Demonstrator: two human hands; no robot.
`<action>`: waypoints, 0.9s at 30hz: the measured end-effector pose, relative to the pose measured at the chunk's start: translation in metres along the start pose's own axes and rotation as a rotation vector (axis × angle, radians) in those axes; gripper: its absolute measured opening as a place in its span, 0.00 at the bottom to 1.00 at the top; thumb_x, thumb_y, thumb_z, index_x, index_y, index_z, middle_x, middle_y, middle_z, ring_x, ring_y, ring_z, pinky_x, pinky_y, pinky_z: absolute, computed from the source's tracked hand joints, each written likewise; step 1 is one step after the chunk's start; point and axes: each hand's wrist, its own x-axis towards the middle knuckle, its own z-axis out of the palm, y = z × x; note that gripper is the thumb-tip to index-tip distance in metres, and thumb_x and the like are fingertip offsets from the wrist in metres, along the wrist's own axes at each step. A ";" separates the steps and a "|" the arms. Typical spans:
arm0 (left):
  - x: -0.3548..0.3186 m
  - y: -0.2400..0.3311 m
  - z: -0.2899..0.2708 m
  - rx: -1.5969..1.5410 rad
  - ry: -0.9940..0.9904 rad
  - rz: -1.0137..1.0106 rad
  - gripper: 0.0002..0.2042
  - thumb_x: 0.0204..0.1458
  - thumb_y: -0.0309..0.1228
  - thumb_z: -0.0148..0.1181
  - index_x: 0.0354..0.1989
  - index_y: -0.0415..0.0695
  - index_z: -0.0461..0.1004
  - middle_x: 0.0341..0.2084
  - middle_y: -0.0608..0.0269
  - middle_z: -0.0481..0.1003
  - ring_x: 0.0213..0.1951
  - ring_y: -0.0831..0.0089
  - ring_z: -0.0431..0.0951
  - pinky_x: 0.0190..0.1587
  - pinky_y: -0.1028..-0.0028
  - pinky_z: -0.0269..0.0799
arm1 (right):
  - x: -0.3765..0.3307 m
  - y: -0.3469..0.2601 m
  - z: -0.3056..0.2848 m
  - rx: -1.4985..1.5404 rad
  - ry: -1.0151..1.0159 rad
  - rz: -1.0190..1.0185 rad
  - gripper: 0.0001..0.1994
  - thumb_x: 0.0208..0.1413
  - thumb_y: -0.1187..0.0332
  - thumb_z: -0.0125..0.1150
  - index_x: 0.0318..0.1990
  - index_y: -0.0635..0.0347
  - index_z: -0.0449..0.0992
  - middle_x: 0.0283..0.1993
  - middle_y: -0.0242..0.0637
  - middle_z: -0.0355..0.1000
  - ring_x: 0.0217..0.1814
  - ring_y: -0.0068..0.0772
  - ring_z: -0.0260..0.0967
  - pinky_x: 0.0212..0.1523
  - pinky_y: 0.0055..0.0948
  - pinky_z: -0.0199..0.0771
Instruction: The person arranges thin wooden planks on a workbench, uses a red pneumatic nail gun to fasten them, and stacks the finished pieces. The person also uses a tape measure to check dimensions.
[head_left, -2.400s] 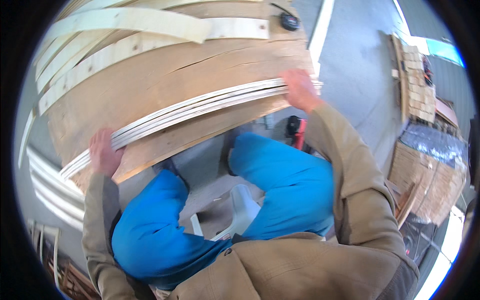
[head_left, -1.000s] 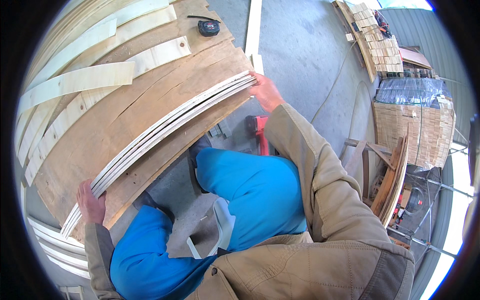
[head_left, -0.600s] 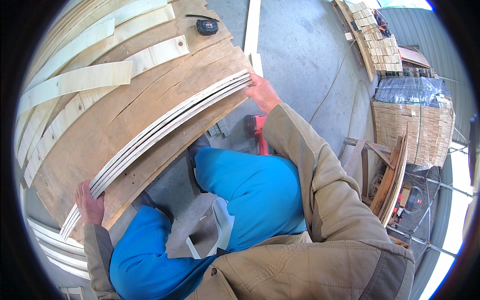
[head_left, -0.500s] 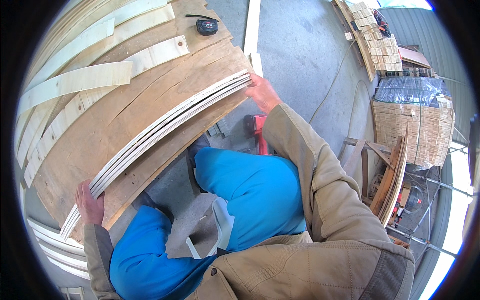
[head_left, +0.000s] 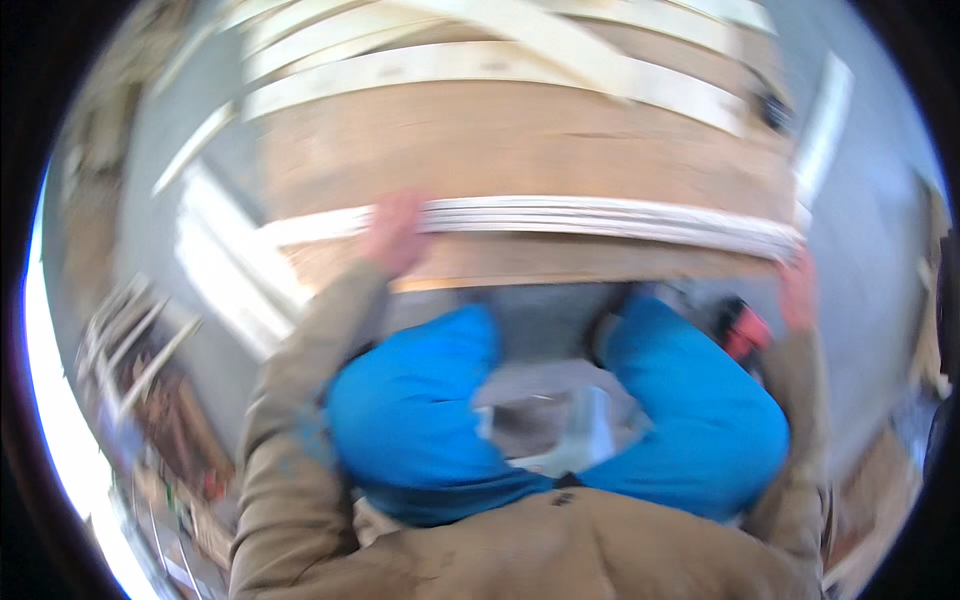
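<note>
A bundle of thin pale wooden strips (head_left: 580, 215) stands on edge along the near side of a plywood-topped bench (head_left: 520, 140). My left hand (head_left: 397, 235) is closed over the bundle toward its left end, with some length of strip reaching past it. At the far right end my right hand (head_left: 797, 285) is closed around the strip ends, its fingers partly hidden. Both hands are smeared by motion. Beyond the bundle, more curved pale strips (head_left: 400, 65) lie across the board, one set slantwise on the others. A dark tape measure (head_left: 773, 112) rests at the board's right edge.
A red power tool (head_left: 745, 330) is on the floor by my right knee. White boards (head_left: 225, 260) lie on the floor left of the bench, and another pale board (head_left: 825, 125) lies to its right. A wooden frame (head_left: 135, 345) stands farther left.
My view has swung left, so the bundle now runs nearly level across it. My left hand sits farther in along the strips; my right hand stays at their right end.
</note>
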 end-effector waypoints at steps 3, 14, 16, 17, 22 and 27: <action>-0.001 -0.003 -0.014 0.066 0.032 0.099 0.18 0.48 0.32 0.74 0.45 0.45 0.75 0.44 0.53 0.76 0.50 0.50 0.76 0.55 0.55 0.70 | -0.006 -0.007 -0.001 0.165 -0.066 -0.020 0.30 0.62 0.81 0.55 0.74 0.65 0.66 0.69 0.39 0.72 0.70 0.32 0.69 0.71 0.33 0.68; -0.013 -0.013 -0.037 0.091 0.133 0.147 0.18 0.46 0.34 0.74 0.43 0.47 0.75 0.39 0.60 0.75 0.47 0.59 0.77 0.51 0.59 0.70 | -0.002 -0.003 0.019 0.289 -0.055 0.045 0.35 0.54 0.85 0.48 0.73 0.62 0.67 0.66 0.34 0.73 0.66 0.29 0.71 0.66 0.28 0.72; -0.013 -0.013 -0.036 0.088 0.154 0.161 0.17 0.46 0.34 0.74 0.42 0.47 0.75 0.39 0.60 0.75 0.47 0.59 0.77 0.50 0.59 0.70 | -0.003 -0.007 0.022 0.279 -0.056 0.046 0.34 0.54 0.85 0.47 0.72 0.62 0.67 0.65 0.34 0.73 0.65 0.29 0.72 0.66 0.28 0.72; -0.013 -0.013 -0.036 0.098 0.138 0.150 0.16 0.46 0.34 0.73 0.42 0.47 0.75 0.39 0.60 0.75 0.47 0.59 0.77 0.50 0.60 0.70 | -0.003 -0.008 0.023 0.285 -0.030 0.073 0.34 0.54 0.85 0.47 0.72 0.62 0.67 0.65 0.34 0.73 0.65 0.29 0.72 0.66 0.28 0.73; -0.011 -0.013 -0.034 0.100 0.076 0.108 0.18 0.46 0.30 0.74 0.44 0.46 0.74 0.42 0.58 0.75 0.49 0.55 0.77 0.54 0.57 0.70 | -0.002 -0.007 0.023 0.274 -0.048 0.049 0.33 0.55 0.84 0.48 0.72 0.62 0.68 0.64 0.34 0.73 0.63 0.28 0.72 0.63 0.28 0.74; -0.011 -0.013 -0.033 0.051 0.088 0.096 0.19 0.45 0.31 0.75 0.44 0.46 0.74 0.43 0.58 0.76 0.51 0.55 0.77 0.55 0.57 0.69 | -0.001 -0.008 0.022 0.254 -0.053 0.049 0.30 0.58 0.83 0.50 0.71 0.63 0.68 0.63 0.34 0.74 0.62 0.27 0.72 0.62 0.27 0.74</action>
